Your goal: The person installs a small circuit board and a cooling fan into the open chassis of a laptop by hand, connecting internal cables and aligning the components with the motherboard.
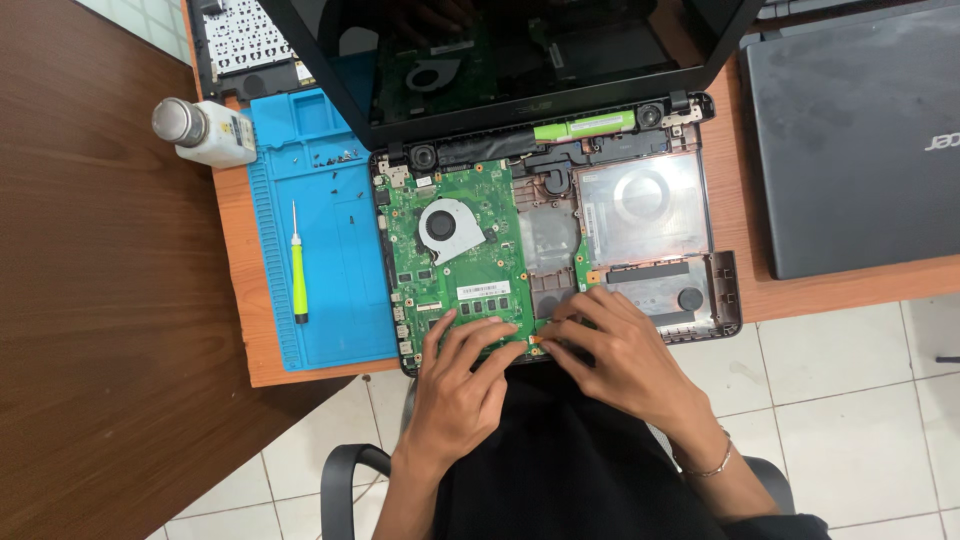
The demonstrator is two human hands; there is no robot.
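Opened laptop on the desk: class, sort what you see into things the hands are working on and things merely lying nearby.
In use:
- left hand and right hand, fingertips on the near edge of the green circuit board
- opened laptop base

Lying about:
- green-handled screwdriver on the blue mat
- loose screws
- white bottle
- closed grey laptop
- removed keyboard panel
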